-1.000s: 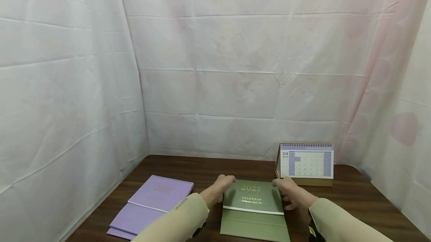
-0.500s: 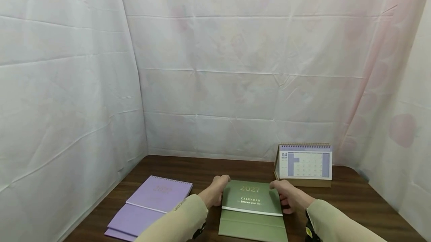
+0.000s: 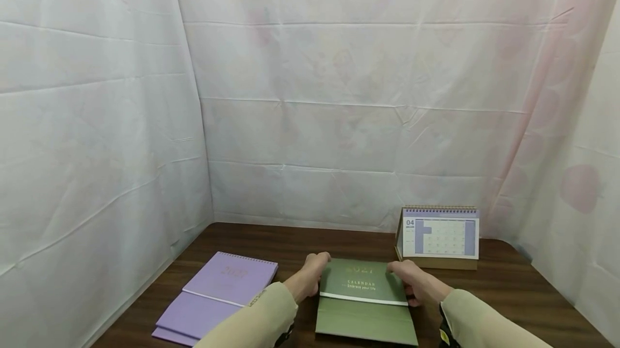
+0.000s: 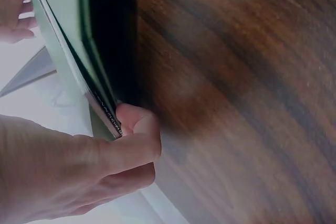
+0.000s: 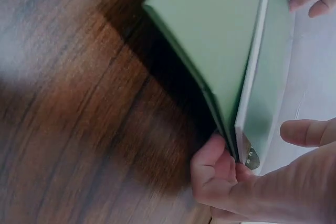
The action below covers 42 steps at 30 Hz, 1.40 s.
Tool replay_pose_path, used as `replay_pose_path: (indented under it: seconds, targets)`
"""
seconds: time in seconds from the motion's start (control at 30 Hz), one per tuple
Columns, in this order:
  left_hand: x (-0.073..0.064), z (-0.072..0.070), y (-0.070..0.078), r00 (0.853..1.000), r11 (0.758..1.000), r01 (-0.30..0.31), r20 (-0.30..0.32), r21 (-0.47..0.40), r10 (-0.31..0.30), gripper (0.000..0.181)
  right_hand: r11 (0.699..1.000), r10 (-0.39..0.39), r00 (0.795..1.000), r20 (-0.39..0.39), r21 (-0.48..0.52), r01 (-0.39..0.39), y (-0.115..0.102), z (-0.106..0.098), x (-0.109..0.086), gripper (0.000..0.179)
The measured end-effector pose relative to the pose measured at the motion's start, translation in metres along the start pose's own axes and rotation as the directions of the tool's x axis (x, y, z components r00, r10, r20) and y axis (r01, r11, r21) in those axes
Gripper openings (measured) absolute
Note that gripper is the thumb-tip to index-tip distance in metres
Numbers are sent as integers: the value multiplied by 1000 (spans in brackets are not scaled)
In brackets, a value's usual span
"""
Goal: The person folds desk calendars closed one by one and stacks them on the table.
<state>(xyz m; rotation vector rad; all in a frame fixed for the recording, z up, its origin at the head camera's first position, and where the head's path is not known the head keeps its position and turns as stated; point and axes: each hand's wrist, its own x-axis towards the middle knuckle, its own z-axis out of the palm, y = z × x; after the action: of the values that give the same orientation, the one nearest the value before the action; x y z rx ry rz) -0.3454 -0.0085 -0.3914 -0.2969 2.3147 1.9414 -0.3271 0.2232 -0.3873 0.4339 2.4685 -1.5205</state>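
Note:
A green desk calendar (image 3: 363, 318) marked 2027 lies between my hands at the front of the table, its near edge slightly raised over a dark shadow. My left hand (image 3: 310, 275) grips its far left corner; in the left wrist view the fingers (image 4: 142, 135) curl at the spiral-bound edge. At the far right corner, my right hand (image 3: 418, 281) holds the other side. The right wrist view shows its fingers (image 5: 212, 174) bent under the edge, with the thumb standing apart above the cover. The base panel and the pages spread slightly apart at the side.
A purple calendar (image 3: 232, 272) lies flat at the left, partly behind the left sleeve (image 3: 263, 310). Another desk calendar (image 3: 441, 235), showing 04, stands upright at the back right. Pale cloth (image 3: 310, 138) hangs behind and beside the dark wood table (image 3: 300, 238).
The green calendar's near edge has lifted a little off the table, and its cover tilts differently. Both hands have shifted slightly left and keep to its far corners.

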Motion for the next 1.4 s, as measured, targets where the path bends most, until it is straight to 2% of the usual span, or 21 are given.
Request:
replay_pose_path:
  seconds: [0.3, 0.47, 0.57, 0.9, 1.13, 1.4]
  targets:
    - [3, -16, 9, 998, 997, -66, -6, -26, 65, 68, 996, -72, 997, -14, 53, 72, -9, 9, -6, 54]
    - [5, -28, 10, 997, 996, -80, -25, -36, 79, 68, 995, -85, 996, -5, 54, 85, -18, 16, -8, 70]
    - [7, -34, 11, 996, 995, -88, -39, -36, 86, 68, 995, -83, 997, -5, 53, 83, -22, 21, -8, 72]
    - [9, -55, 12, 993, 993, -108, -60, -48, 105, 65, 992, -98, 995, 5, 75, 98, -32, 38, -11, 73]
    - [10, -69, 16, 991, 993, -113, -78, -30, 110, 66, 992, -83, 997, -4, 96, 83, -40, 47, -12, 67]
    - [10, -85, 14, 989, 993, -120, -94, -12, 118, 63, 988, -109, 994, 25, 110, 106, -49, 59, -19, 68]
